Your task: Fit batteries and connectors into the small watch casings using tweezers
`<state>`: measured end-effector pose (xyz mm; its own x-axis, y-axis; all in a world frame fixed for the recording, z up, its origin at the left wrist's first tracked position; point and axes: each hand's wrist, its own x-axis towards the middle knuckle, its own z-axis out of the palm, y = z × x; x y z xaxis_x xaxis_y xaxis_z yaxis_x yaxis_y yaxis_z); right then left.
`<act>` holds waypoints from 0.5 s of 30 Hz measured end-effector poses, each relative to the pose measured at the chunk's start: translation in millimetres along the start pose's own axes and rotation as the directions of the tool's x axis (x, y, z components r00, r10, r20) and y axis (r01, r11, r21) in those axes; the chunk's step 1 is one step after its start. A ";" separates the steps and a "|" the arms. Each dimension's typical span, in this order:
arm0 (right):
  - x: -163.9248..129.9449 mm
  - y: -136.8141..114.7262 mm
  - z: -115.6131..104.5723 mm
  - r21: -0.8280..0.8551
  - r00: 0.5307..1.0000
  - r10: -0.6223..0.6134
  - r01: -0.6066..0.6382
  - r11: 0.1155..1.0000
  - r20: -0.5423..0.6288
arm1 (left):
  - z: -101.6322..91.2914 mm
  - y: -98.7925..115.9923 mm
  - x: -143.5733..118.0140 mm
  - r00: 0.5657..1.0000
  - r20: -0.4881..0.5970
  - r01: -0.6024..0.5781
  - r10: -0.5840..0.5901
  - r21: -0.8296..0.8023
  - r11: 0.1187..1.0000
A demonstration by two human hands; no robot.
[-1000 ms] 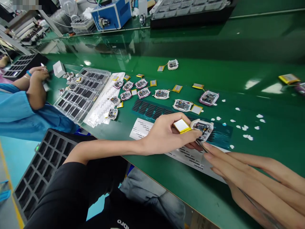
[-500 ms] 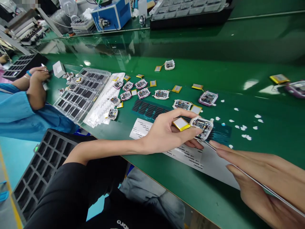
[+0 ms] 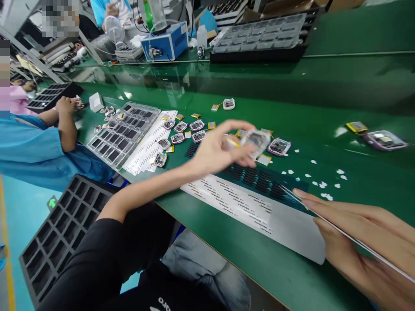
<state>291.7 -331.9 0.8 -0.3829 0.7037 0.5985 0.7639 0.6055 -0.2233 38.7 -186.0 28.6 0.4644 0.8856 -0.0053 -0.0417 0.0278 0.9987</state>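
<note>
My left hand [image 3: 215, 149] is closed around a white device housing [image 3: 256, 142] with a circuit board inside, raised over the bench and smeared by motion. Part of its yellow-edged battery is hidden by my fingers. In my right hand [image 3: 359, 226] are metal tweezers [image 3: 337, 231], their tips pointing left near the edge of a dark sheet of black adhesive pieces [image 3: 251, 178]. A white sheet of printed labels [image 3: 227, 199] lies just in front of that sheet. Close behind my left hand rests a purple-rimmed housing [image 3: 279, 147].
Several housings with wired batteries [image 3: 177, 138] lie left of centre, beside a clear tray of dark screens [image 3: 123, 134]. White scraps [image 3: 322, 185] dot the right side. A blue box [image 3: 165, 45] and black tray [image 3: 256, 56] stand behind. A co-worker's arm [image 3: 66, 121] is at left.
My left hand has lifted the housing up and left, away from the tweezers. The right hand keeps the tweezers low. The camera view has shifted slightly.
</note>
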 end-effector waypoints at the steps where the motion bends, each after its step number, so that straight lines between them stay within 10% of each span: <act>1: 3.0 -0.5 -0.2 0.009 1.000 0.010 -0.010 1.000 0.000 | -16.6 3.1 18.9 0.996 -0.080 -0.037 0.050 0.154 0.987; 5: 13.7 -5.3 0.9 -0.014 0.997 -0.015 0.014 1.000 -0.077 | -92.9 8.5 91.4 0.930 -0.354 0.240 0.098 0.787 0.568; 8: 20.1 -4.2 3.5 -0.041 0.979 -0.125 0.120 0.992 -0.160 | -126.9 5.2 117.4 0.901 -0.424 0.352 0.089 0.836 0.421; 15: 23.7 1.5 4.4 -0.089 0.965 -0.216 0.205 0.975 -0.148 | -104.6 -16.8 144.6 0.967 -0.221 0.178 0.124 0.940 0.290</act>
<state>281.5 -312.7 11.2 -0.4579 0.4933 0.7396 0.7126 0.7011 -0.0264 14.0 -10.0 5.8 0.2481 0.9627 0.1080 0.9025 -0.2702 0.3354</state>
